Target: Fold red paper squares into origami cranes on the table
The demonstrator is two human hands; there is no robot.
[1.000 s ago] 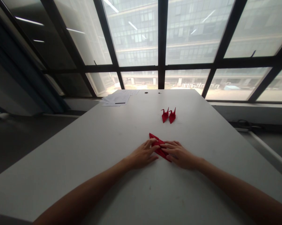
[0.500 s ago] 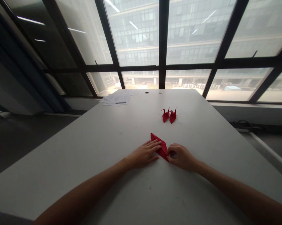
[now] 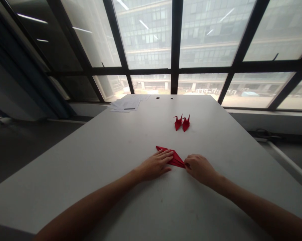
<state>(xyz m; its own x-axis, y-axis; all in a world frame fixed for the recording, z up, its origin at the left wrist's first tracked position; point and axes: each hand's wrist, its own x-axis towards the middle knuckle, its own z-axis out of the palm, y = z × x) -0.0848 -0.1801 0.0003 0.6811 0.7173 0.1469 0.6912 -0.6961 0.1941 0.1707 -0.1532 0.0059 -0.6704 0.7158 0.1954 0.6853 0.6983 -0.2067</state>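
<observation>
A folded piece of red origami paper, long and diamond-shaped, lies flat on the white table between my hands. Across its left part rests my left hand, fingers stretched out and pressing on the paper, thumb apart on the tabletop. My right hand pinches the paper's right tip between thumb and curled fingers. Farther off, two finished red paper cranes, a left crane and a right crane, stand side by side, nearly touching.
The white table stretches away to a large window wall with dark frames. Loose paper sheets with a dark pen lie at the far left. A dark blue curtain hangs on the left.
The folded red paper has turned so its right tip points more to the right. My right hand has shifted right and slightly up with that tip; my left hand stays nearly in place.
</observation>
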